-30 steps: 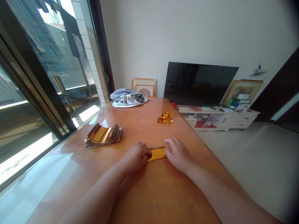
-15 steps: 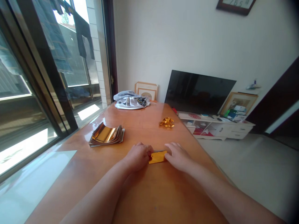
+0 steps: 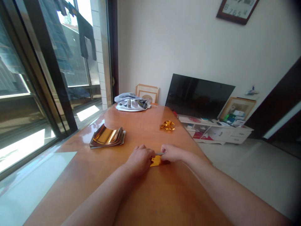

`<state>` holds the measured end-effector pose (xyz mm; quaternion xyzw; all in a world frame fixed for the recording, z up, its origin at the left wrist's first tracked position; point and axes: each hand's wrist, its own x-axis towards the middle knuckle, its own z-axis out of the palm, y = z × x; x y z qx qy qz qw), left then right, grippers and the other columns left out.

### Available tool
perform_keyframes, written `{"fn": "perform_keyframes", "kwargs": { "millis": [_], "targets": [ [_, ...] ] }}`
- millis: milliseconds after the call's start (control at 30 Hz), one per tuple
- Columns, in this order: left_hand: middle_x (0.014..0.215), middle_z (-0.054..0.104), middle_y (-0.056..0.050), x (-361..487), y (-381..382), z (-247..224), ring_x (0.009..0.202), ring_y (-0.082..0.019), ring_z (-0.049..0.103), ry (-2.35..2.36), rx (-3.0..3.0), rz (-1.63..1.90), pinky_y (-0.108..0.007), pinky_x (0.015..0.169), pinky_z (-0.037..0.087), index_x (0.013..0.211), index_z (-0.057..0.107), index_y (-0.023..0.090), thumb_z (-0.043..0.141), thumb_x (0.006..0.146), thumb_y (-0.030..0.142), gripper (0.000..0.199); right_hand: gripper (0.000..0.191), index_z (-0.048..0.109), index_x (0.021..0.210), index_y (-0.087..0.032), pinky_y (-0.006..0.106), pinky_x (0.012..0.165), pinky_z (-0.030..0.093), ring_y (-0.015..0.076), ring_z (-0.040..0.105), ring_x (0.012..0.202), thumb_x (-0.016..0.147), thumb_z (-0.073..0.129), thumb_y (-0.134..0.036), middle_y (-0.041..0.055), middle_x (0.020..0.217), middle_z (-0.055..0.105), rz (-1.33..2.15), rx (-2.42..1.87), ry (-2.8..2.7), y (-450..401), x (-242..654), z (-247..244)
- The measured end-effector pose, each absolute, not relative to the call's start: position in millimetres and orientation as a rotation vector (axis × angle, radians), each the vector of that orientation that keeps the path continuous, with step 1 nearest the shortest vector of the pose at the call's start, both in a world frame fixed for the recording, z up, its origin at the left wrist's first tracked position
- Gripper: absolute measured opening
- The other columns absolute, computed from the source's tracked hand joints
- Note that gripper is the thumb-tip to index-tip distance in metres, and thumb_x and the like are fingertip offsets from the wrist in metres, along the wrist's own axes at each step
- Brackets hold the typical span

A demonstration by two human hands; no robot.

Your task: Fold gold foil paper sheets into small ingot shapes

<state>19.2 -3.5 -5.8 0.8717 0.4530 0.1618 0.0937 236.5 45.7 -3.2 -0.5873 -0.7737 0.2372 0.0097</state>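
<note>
A small folded piece of gold foil paper (image 3: pixel 155 161) lies on the wooden table between my hands, with a greyish edge along its far side. My left hand (image 3: pixel 141 158) grips its left end, fingers curled over it. Across from it, my right hand (image 3: pixel 172 153) is closed on the far edge at the right, fingertips pinched together and partly hiding the paper. To the left rests a curved stack of gold foil sheets (image 3: pixel 107 136). A folded gold foil piece (image 3: pixel 167 125) sits farther off on the right.
The wooden table (image 3: pixel 141 197) stretches away from me, its right edge dropping to the floor. Clothing (image 3: pixel 131 102) is heaped at the far end. A pale sheet (image 3: pixel 39 179) covers the near left. Beyond stand a television (image 3: pixel 199 95) and a white cabinet (image 3: pixel 221 133).
My right hand has moved left and inward over the gold paper, its fingers now pinched at the far edge. Less of the paper shows. The view has tilted up slightly.
</note>
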Motion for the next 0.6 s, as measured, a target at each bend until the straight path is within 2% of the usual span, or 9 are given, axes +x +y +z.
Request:
{"fn": "perform_keyframes", "kwargs": {
  "millis": [100, 267, 367, 500, 600],
  "targets": [
    [0.094, 0.075, -0.002, 18.5, -3.5, -6.0, 0.093, -0.024, 0.058, 1.35, 2.596, 0.486, -0.035, 0.076, 0.036, 0.089, 0.07, 0.026, 0.057, 0.083, 0.02, 0.016, 0.013, 0.065, 0.066, -0.019, 0.022, 0.049, 0.03, 0.0121, 0.051, 0.052, 0.06, 0.075, -0.025, -0.0031, 0.057, 0.06, 0.847, -1.815, -2.404, 49.8, 235.6, -2.0],
    [0.088, 0.075, -0.002, 16.7, -2.3, -5.7, 0.094, -0.025, 0.058, 1.352, 2.613, 0.463, -0.036, 0.077, 0.035, 0.091, 0.073, 0.029, 0.056, 0.082, 0.019, 0.022, 0.017, 0.064, 0.083, -0.019, 0.02, 0.054, 0.037, 0.0119, 0.056, 0.064, 0.065, 0.066, -0.019, -0.0015, 0.076, 0.067, 0.986, -1.699, -2.309, 46.0, 238.6, 1.1],
    [0.088, 0.075, -0.003, 16.6, -3.5, -2.1, 0.094, -0.025, 0.058, 1.347, 2.596, 0.47, -0.036, 0.079, 0.036, 0.092, 0.074, 0.029, 0.056, 0.082, 0.019, 0.023, 0.018, 0.063, 0.085, -0.018, 0.02, 0.055, 0.039, 0.0118, 0.056, 0.065, 0.067, 0.063, -0.018, -0.0011, 0.077, 0.067, 1.116, -1.617, -2.279, 42.8, 243.1, 3.8],
    [0.085, 0.075, -0.002, 17.6, -8.9, 7.6, 0.092, -0.023, 0.058, 1.309, 2.567, 0.474, -0.035, 0.08, 0.036, 0.086, 0.075, 0.028, 0.054, 0.082, 0.017, 0.024, 0.019, 0.063, 0.086, -0.018, 0.02, 0.058, 0.039, 0.0114, 0.055, 0.067, 0.068, 0.068, -0.023, -0.0016, 0.08, 0.065, 1.254, -1.518, -2.274, 40.7, 252.5, 8.8],
    [0.089, 0.073, -0.002, 17.9, -13.9, 13.9, 0.092, -0.023, 0.056, 1.277, 2.588, 0.485, -0.034, 0.08, 0.037, 0.09, 0.076, 0.028, 0.055, 0.082, 0.018, 0.025, 0.022, 0.065, 0.086, -0.017, 0.02, 0.059, 0.038, 0.011, 0.054, 0.068, 0.067, 0.072, -0.026, -0.003, 0.078, 0.064, 1.344, -1.462, -2.306, 39.4, 259.1, 11.1]
  ]
}}
